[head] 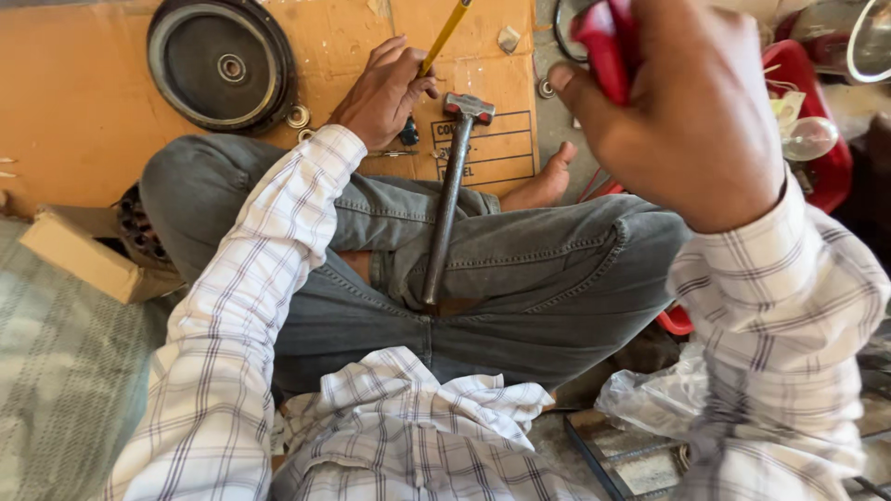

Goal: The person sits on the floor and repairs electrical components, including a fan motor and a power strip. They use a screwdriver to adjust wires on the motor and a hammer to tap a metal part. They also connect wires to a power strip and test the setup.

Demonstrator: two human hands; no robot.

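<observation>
Right hand (691, 121), nearest the camera, was closed around a red object (603, 46), too blurred to identify. A hammer (450, 195) lay across the crossed legs, untouched. Farther off, left hand (385, 93) gripped a yellow-handled tool (444, 35), tip down on the cardboard (74, 102). Work looked mid-step; next move probably needs that tip kept steady.

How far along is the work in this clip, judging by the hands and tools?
Done: nothing looks finished; the black wheel lies alone on the cardboard. In hand: left hand grips a yellow-handled tool, right hand holds a red object. Left: the hammer lies untouched across the legs.
</observation>
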